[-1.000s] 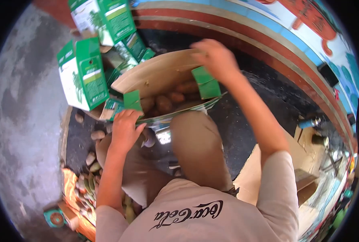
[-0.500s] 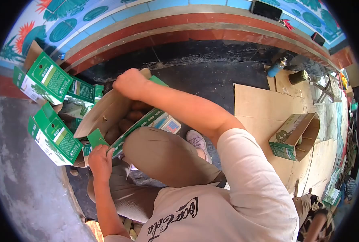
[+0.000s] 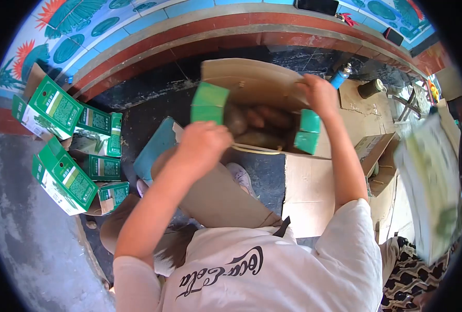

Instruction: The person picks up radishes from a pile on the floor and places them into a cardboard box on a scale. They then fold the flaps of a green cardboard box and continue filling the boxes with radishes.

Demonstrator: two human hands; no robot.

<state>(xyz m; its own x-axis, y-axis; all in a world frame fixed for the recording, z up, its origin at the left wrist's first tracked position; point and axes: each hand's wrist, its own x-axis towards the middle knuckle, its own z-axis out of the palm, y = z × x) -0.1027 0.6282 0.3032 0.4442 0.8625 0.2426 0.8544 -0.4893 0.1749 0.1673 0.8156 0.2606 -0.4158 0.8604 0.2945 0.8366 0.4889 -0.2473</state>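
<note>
I have the large cardboard carton [image 3: 265, 80], brown inside, in front of the knees, its right part over the edge of a flat tan cardboard sheet [image 3: 309, 192]. The filling is done at least in part: rounded brown tubers [image 3: 259, 117] lie inside, though I cannot tell how deep they go. The closing is not done — the wide far flap stands up, and the left green end flap [image 3: 209, 103] and the right green end flap [image 3: 308, 132] are unfolded.

My left hand [image 3: 204, 143] has its fingers curled narrow around the near left corner of the carton. My right hand [image 3: 322, 96] pinches the far flap near its right end, thumb and fingers close together, slightly blurred. Whether the carton bears on the floor or hangs partly from the hands, I can't tell.

To my left, green-and-white printed cartons [image 3: 59, 106] stand with their tops open — I cannot see what they hold. To my right, an open brown box [image 3: 379, 153] sits on cardboard, and a pale printed carton [image 3: 431, 187] shows blurred near a person's patterned clothing [image 3: 413, 275].
</note>
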